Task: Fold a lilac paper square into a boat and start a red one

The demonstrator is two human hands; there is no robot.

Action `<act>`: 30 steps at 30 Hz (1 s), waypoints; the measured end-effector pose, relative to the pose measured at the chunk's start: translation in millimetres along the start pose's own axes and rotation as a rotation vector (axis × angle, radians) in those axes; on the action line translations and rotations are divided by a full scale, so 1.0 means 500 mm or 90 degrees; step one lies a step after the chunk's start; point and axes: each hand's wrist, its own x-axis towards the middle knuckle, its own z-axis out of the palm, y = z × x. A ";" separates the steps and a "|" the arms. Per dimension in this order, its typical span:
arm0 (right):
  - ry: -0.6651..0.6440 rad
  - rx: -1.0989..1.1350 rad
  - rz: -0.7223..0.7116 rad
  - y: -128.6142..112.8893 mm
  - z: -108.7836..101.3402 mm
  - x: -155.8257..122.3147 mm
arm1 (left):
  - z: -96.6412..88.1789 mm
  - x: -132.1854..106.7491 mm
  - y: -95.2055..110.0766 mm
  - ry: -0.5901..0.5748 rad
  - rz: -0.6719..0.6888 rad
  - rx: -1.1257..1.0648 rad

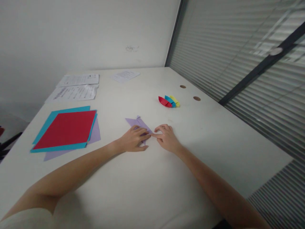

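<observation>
Left grip (134, 139): loose and palm down, my fingers laid across the folded purple paper (144, 124), my thumb off to the side.
Right grip (168, 138): index finger stretched to the paper's end at four o'clock, other fingers curled in; I cannot tell whether my thumb closes on anything.
Purple paper: in front of me on the white counter (128, 95), partly under my left fingers, one pointed flap showing at ten o'clock and a small folded tip at twelve.
Folded boats: between one and two o'clock from the paper, well apart from my fingers, a red one (165, 101), a blue one (170, 101) and a yellow one (175, 101) side by side.
Loose sheets: at nine o'clock, a red sheet (68, 130) on top, blue sheets (43, 128) jutting out around it, a purple sheet (95, 132) beneath.
Printed pages (73, 92): at ten o'clock, beyond the loose sheets; another page (125, 75) lies nearer twelve.
Counter holes (196, 98): two, around two o'clock, past the boats.
Blinds (214, 47): along the counter's edge, from one to four o'clock.
Wall (95, 35): twelve o'clock, behind the counter.
</observation>
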 end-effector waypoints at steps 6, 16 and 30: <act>0.019 -0.034 0.005 0.014 -0.014 -0.003 | 0.004 -0.002 -0.003 0.004 0.000 0.000; 0.058 0.018 -0.009 0.006 -0.005 0.000 | 0.001 -0.001 0.002 0.023 -0.007 -0.004; 0.064 0.025 -0.023 0.019 -0.002 -0.001 | -0.007 0.003 0.005 -0.006 -0.008 0.021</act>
